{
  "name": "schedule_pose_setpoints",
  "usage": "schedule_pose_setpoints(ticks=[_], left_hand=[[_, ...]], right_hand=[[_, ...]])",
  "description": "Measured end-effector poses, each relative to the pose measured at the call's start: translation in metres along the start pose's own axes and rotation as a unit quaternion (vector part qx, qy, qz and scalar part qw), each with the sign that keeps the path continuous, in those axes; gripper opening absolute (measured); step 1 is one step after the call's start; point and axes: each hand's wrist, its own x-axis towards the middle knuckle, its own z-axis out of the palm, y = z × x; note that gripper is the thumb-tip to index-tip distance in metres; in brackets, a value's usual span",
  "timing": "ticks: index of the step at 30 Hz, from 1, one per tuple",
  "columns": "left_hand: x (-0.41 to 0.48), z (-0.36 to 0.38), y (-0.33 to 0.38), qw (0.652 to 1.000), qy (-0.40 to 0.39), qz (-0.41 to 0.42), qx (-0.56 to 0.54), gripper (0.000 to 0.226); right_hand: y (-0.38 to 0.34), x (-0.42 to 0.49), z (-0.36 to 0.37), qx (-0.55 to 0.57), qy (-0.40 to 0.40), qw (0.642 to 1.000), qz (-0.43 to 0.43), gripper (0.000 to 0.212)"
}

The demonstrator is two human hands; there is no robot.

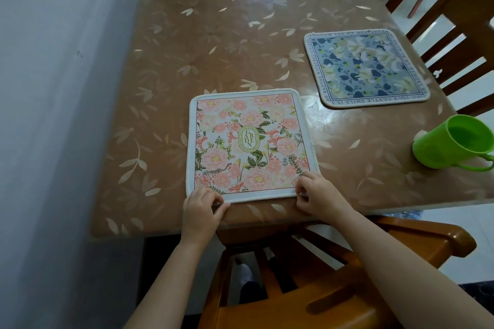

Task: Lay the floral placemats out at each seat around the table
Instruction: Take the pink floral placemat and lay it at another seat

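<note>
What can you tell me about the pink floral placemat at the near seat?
The square pink floral fabric placemat has peach flowers, green leaves, a central oval reading GARDEN, a red inner line and pale edging with rounded corners. It lies flat on the brown leaf-patterned table, close to its near edge. The left hand pinches its near-left corner, the right hand its near-right corner.

You can read "GARDEN" mid-frame on the pink floral square placemat [251, 141]; at right, the blue floral square placemat [366, 67] has a border with "GENTLE SMILE".
</note>
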Motion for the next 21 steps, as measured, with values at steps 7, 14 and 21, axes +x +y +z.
schedule_pose_setpoints(ticks=[7,14,21], left_hand=[[0.0,0.002,-0.002,1.0,0.007,-0.001,-0.011,0.02],[-0.002,0.002,0.0,1.0,0.015,0.006,-0.002,0.018],[0.01,0.029,0.015,0.99,-0.089,0.035,0.104,0.056]], right_hand=[[0.0,0.001,0.001,0.019,0.005,1.0,0.007,0.006],[0.0,0.0,0.0,0.031,0.014,0.999,0.006,0.008],[-0.002,0.007,0.011,-0.04,-0.002,0.999,0.018,0.06]])
